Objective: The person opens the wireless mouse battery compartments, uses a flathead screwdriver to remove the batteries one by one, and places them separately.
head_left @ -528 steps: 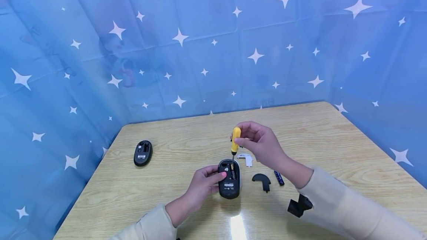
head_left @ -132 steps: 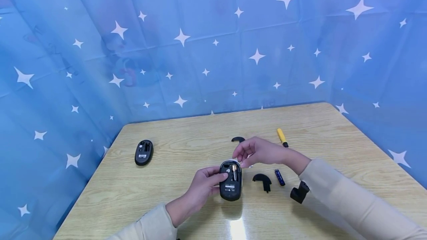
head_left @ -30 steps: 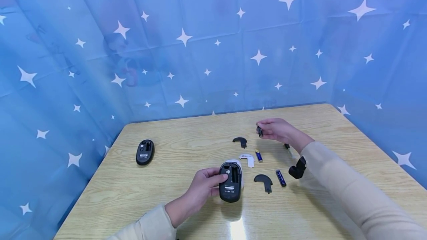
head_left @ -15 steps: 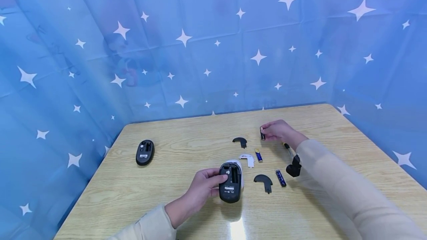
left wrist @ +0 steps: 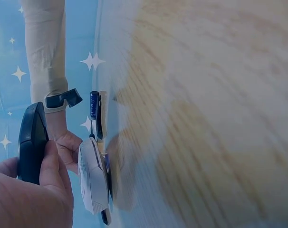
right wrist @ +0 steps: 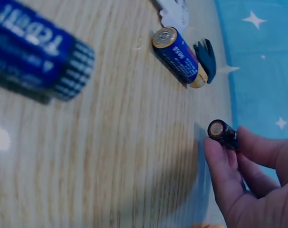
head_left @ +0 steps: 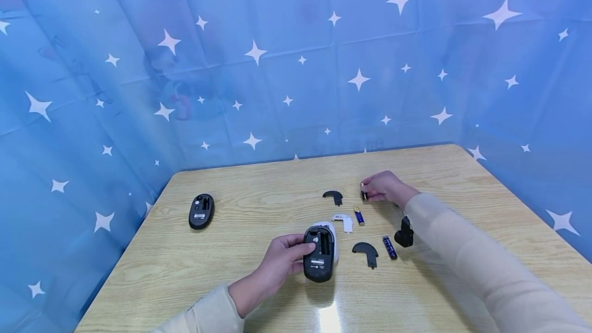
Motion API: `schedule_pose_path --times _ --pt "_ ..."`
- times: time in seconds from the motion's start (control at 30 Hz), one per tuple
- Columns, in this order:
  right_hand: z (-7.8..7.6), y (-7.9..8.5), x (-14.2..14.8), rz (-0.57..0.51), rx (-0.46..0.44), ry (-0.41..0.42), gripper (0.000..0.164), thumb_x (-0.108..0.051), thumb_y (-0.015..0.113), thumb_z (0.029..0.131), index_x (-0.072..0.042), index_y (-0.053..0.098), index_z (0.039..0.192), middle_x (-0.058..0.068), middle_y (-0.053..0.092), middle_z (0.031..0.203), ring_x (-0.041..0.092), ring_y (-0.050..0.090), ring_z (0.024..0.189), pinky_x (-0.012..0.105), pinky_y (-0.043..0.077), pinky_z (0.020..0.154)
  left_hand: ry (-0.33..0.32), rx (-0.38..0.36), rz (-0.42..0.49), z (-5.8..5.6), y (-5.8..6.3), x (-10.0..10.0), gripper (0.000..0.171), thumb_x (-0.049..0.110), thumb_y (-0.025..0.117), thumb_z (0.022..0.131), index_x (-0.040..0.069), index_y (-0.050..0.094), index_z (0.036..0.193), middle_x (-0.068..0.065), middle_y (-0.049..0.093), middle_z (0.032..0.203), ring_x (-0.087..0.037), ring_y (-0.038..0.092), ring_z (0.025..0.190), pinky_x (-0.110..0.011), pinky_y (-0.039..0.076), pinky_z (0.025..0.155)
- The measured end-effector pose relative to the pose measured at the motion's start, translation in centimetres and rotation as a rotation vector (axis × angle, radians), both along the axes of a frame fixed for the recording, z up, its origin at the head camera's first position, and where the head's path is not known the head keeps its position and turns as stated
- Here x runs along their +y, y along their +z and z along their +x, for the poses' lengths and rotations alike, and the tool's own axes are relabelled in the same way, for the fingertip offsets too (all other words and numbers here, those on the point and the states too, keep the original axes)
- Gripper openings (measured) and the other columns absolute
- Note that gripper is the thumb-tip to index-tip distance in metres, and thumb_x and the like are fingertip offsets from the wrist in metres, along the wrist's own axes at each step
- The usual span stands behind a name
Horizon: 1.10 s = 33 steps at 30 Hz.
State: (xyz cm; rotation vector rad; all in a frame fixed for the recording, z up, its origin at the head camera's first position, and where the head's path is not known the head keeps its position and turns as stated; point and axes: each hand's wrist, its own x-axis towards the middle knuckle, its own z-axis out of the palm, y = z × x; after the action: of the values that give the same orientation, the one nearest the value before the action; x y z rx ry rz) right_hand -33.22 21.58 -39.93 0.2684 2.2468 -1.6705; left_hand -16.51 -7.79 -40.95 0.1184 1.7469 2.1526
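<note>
My left hand grips a black computer mouse, underside up, its battery slot showing no cell. Behind it, partly covered in the head view, a white mouse sits on the table. Farther off to the right, my right hand pinches a black battery between thumb and fingers, low over the tabletop. A blue-and-gold battery lies near that hand, and a second blue battery lies closer to me.
A white cover and two black covers, one farther and one nearer, lie right of the mouse. Another black mouse rests upturned at far left. The yellow screwdriver is mostly hidden behind my right arm. Behind the table hangs a blue curtain.
Earlier my right hand worked a yellow screwdriver in the mouse's slot, then put it down. Batteries have left the slot. My right hand has carried the black battery rightward and lowered it toward the table.
</note>
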Motion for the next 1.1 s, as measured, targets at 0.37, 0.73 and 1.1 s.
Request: schedule_pose_path --times 0.37,0.73,1.1 --pt "0.3 -0.6 -0.5 0.093 0.024 0.003 0.043 0.0 0.064 0.092 0.011 0.051 0.131 0.02 0.062 0.11 0.025 0.063 0.087 0.039 0.059 0.077 0.018 -0.008 0.02 -0.3 0.1 -0.3 0.037 0.006 0.065 0.09 -0.013 0.056 0.12 -0.018 0.062 0.109 -0.024 0.066 0.095 -0.037 0.057 0.084" --pt "-0.3 -1.0 -0.3 0.137 0.03 -0.01 0.037 -0.003 0.065 0.091 0.009 0.057 0.126 0.012 0.063 0.098 0.021 0.063 0.08 0.033 0.06 0.072 0.117 0.021 -0.037 -2.8 0.9 -2.7 0.041 0.008 0.065 0.09 -0.014 0.055 0.123 -0.017 0.066 0.111 -0.02 0.066 0.094 -0.033 0.058 0.08" --pt "0.1 -0.9 -0.6 0.159 0.059 -0.021 0.036 -0.002 0.067 0.09 0.01 0.058 0.122 0.015 0.063 0.097 0.022 0.064 0.081 0.033 0.06 0.07 0.249 0.015 -0.119 -6.3 1.0 -5.7 0.043 0.008 0.066 0.09 -0.011 0.055 0.127 -0.019 0.065 0.116 -0.018 0.066 0.091 -0.029 0.058 0.073"
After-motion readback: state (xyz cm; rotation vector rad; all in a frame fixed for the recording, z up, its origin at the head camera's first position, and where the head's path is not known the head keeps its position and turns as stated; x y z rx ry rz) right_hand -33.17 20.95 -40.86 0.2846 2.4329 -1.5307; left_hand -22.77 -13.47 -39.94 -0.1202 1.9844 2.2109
